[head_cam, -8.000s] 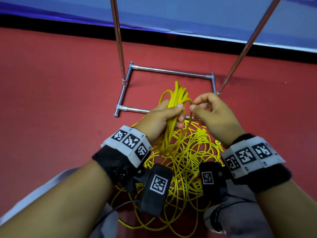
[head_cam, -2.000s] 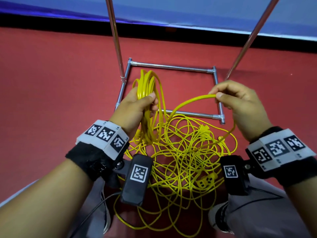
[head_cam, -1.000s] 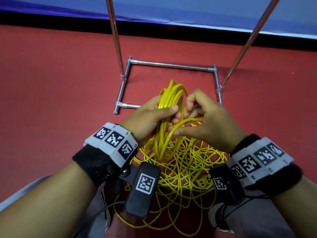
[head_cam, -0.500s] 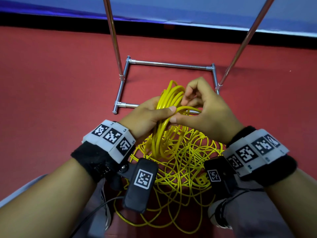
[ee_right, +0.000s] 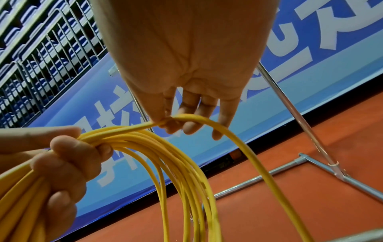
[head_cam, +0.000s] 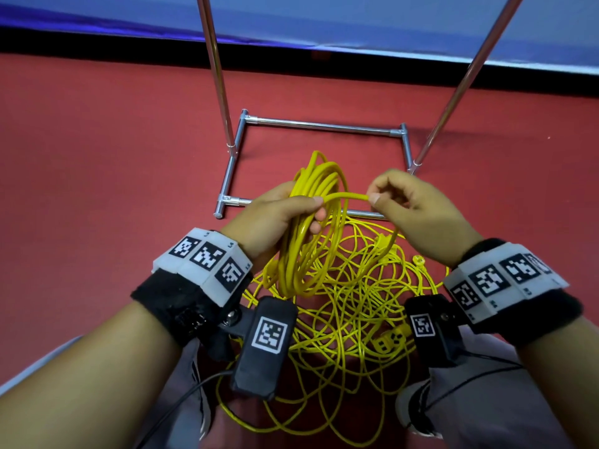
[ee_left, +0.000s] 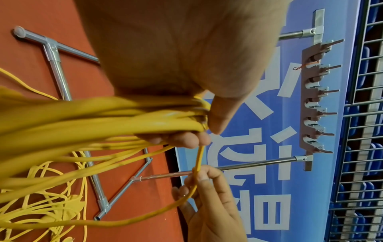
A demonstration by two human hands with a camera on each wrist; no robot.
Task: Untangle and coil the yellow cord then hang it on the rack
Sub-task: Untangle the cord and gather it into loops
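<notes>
Yellow cord [head_cam: 319,189] loops are gripped in the left hand [head_cam: 275,218]; 1 strand is pinched by the right hand [head_cam: 418,212], above the tangled pile beside the rack [head_cam: 321,126].

A red floor [head_cam: 97,163] runs back to a black strip [head_cam: 97,43] at the foot of a blue banner wall [ee_left: 259,147] printed with large white characters. Behind it stands a grey metal railing [ee_left: 368,114], with rows of blue seats [ee_right: 18,41] beyond the bars.
</notes>
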